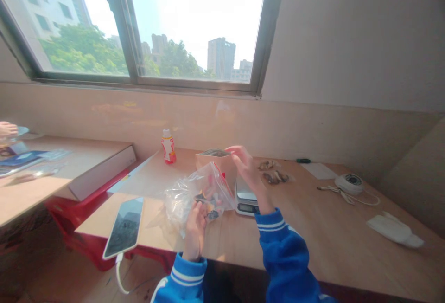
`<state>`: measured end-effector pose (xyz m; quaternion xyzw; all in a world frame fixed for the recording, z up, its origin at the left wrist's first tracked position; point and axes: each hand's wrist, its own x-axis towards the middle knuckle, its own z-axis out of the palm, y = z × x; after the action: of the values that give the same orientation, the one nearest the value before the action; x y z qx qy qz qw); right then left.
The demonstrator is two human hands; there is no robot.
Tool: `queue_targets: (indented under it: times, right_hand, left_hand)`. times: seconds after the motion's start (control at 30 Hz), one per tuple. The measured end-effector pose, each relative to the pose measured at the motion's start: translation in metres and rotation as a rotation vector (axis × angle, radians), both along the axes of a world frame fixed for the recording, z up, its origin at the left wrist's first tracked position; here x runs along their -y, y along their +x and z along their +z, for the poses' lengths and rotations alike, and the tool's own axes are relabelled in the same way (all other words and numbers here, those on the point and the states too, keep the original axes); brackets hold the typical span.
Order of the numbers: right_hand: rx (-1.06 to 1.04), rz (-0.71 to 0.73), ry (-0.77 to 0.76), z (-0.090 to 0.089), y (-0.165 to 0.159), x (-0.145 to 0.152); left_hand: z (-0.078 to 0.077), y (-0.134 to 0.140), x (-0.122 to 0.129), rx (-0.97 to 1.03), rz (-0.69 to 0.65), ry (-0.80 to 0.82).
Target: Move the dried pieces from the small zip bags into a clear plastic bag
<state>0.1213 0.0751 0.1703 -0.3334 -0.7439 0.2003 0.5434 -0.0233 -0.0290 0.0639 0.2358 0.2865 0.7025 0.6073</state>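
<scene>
My left hand point(196, 222) is closed on a clear zip bag point(181, 196) at the table's front edge. Dark and orange-brown pieces, perhaps dried mushrooms, show through the plastic beside my fingers. Behind it stands an upright light-brown pouch point(215, 160) with its mouth open and a silvery lining. The fingers of my right hand point(246, 166) pinch the pouch's right upper corner. Under my right forearm lies a small kitchen scale point(245, 196), partly covered by the arm. The pouch's contents are hidden.
Two small clear bags of brown pieces point(275, 177) lie right of the scale. A drink bottle point(168, 147) stands back left; a phone point(124, 228) with a cable overhangs the left edge. Farther right are a white camera point(348, 183) and a white cloth-like item point(394, 231). Another person's hand point(7, 129) shows far left.
</scene>
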Motion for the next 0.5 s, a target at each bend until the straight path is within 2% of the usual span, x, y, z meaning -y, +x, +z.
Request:
queue_targets:
  times: [0.07,0.13,0.2,0.3,0.4,0.5]
  right_hand:
    - [0.0,0.101,-0.164,0.0,0.004,0.011]
    - [0.101,0.241,-0.331,-0.003,0.006,0.02]
    - [0.225,0.355,-0.437,-0.007,0.006,0.028]
    - [0.301,0.463,-0.453,-0.015,0.001,0.034]
    - [0.299,0.538,-0.404,-0.025,-0.005,0.036]
    - [0.336,0.476,-0.373,-0.033,-0.01,0.035]
  left_hand:
    - [0.001,0.0,-0.001,-0.002,0.006,-0.01]
    - [0.001,0.002,-0.002,-0.023,0.037,-0.018]
    - [-0.001,0.004,-0.003,-0.041,0.083,-0.041]
    - [-0.006,0.007,-0.005,-0.09,0.137,-0.088]
    - [-0.008,0.006,-0.005,-0.164,0.128,-0.066]
    - [-0.006,0.005,-0.005,-0.191,0.082,-0.078]
